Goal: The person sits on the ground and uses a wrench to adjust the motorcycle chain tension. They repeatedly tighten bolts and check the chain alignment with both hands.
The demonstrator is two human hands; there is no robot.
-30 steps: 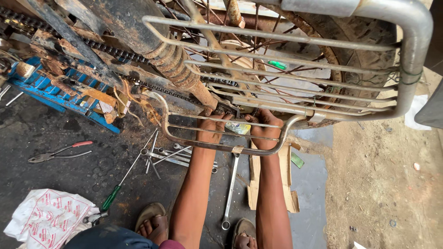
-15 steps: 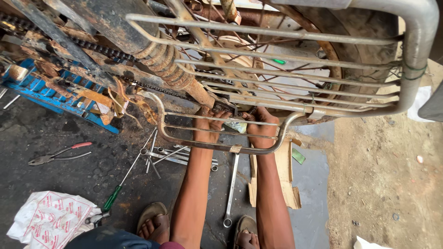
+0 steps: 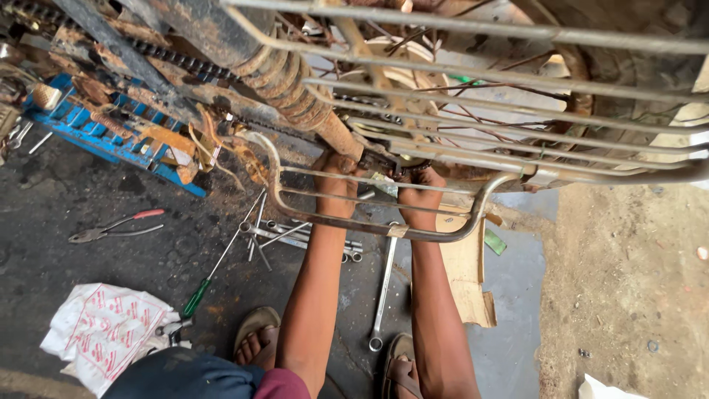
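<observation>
Since 1.0 s ago, the view is closer. Left hand (image 3: 338, 171) and right hand (image 3: 419, 193) stay beneath the rusty carrier rack (image 3: 384, 230); grip cannot be told. Combination spanner (image 3: 383, 284) lies untouched.

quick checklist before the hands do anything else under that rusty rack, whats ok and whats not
1. Both hands on the work: ok. The left hand and right hand reach under the metal rack.
2. What the fingers grip: cannot tell, hidden by rusty parts.
3. Long spanner near: ok, on the ground between the forearms.
4. Green-handled screwdriver near: ok, left of the left forearm.
5. Red-handled pliers near: not ok, farther left.
6. Footing: ok, the sandalled foot is flat on the ground.
</observation>
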